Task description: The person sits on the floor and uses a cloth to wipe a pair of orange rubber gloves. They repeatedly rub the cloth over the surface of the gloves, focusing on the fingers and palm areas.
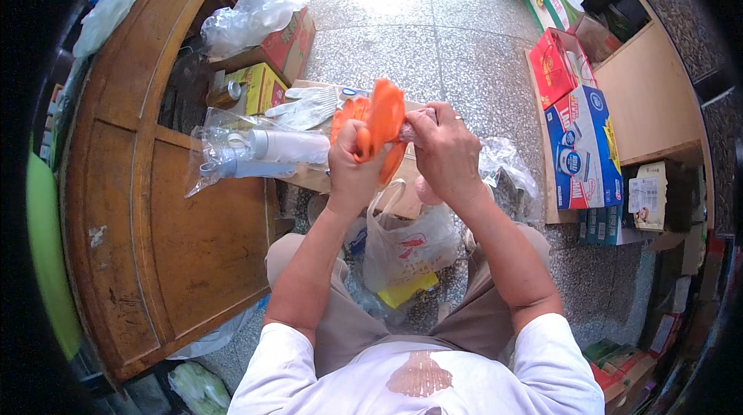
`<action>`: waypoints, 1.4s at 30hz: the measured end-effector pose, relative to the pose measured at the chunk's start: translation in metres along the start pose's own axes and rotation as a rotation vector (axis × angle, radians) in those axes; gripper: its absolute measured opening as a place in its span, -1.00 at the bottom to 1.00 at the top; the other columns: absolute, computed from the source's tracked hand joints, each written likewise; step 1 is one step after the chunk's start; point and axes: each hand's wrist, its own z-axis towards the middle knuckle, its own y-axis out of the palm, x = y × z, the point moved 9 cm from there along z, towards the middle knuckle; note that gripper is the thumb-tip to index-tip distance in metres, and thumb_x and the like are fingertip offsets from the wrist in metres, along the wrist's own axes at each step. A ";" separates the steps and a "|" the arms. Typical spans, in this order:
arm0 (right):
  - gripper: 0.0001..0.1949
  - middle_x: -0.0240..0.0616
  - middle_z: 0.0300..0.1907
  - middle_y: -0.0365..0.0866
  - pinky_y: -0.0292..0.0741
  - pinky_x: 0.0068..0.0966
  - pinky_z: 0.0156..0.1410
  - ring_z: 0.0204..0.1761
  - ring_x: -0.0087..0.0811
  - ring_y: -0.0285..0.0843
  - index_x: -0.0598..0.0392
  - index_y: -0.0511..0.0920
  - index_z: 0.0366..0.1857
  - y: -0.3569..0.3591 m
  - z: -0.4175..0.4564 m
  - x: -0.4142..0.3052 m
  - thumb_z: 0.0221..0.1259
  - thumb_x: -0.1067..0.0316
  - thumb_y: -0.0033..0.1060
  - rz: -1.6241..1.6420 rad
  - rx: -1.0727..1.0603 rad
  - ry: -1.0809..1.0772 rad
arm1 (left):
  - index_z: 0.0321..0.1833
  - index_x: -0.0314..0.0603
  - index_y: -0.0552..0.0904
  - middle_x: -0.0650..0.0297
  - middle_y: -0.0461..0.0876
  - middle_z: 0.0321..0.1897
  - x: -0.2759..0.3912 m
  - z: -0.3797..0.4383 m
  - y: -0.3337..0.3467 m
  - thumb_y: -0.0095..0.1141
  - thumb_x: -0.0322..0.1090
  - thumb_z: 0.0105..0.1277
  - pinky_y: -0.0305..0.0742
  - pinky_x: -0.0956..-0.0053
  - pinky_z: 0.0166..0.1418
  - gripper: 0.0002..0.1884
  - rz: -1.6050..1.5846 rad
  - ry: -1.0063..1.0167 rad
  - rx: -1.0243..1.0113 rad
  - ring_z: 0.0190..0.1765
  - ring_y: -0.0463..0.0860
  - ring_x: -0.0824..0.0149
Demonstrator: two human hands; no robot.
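My left hand (355, 168) grips orange rubber gloves (388, 104), bunched with one part standing up above the fist. Beside it, my right hand (447, 148) pinches a pinkish textured piece, cloth-like (411, 132), against the orange rubber. More of the same pink colour shows under the right palm; I cannot tell if it is one piece. A pale knit work glove (307, 106) lies flat on a low board (307, 177) beyond my left hand. Nearby, a white bottle and a light-blue bottle rest in clear plastic (261, 151). Below my hands is a white plastic carrier bag (406, 247) with red print.
A wooden cabinet (215, 241) stands on the left, with a yellow box (258, 89) and a red carton (293, 43) nearby. Crumpled clear plastic (508, 168) lies right of my hands. Along the right, a blue-and-red box (585, 148) and a red gift bag (560, 67) line a shelf.
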 end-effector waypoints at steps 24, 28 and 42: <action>-0.78 -0.15 -0.15 0.67 0.60 -0.24 -0.07 -0.16 -0.10 0.69 -0.11 0.70 -0.07 0.001 0.005 0.060 0.33 0.15 0.15 0.208 -0.036 0.313 | 0.10 -0.31 0.62 0.30 0.68 -0.02 -0.016 -0.012 0.023 0.23 -0.61 0.24 0.56 0.49 0.16 -0.66 -0.331 -0.305 -0.252 0.01 0.64 0.44; -0.73 -0.14 -0.10 0.71 0.59 -0.41 0.02 -0.09 -0.29 0.70 0.04 0.67 -0.05 0.004 0.000 0.110 0.33 0.16 0.15 0.678 0.092 0.612 | 0.18 -0.30 0.56 0.25 0.67 0.02 -0.021 -0.004 0.015 0.27 -0.46 0.28 0.52 0.41 0.20 -0.60 -0.602 -0.369 -0.117 0.07 0.63 0.38; -0.58 -0.35 0.07 0.54 0.57 -0.34 0.05 0.00 -0.32 0.58 -0.24 0.63 0.00 -0.013 -0.025 -0.066 -0.07 0.25 0.30 0.138 0.044 -0.528 | 0.29 -0.29 0.40 0.21 0.57 -0.19 -0.046 -0.011 0.061 -0.12 -0.27 0.51 0.49 0.57 -0.43 -0.62 -1.255 -0.682 -0.310 -0.39 0.54 0.45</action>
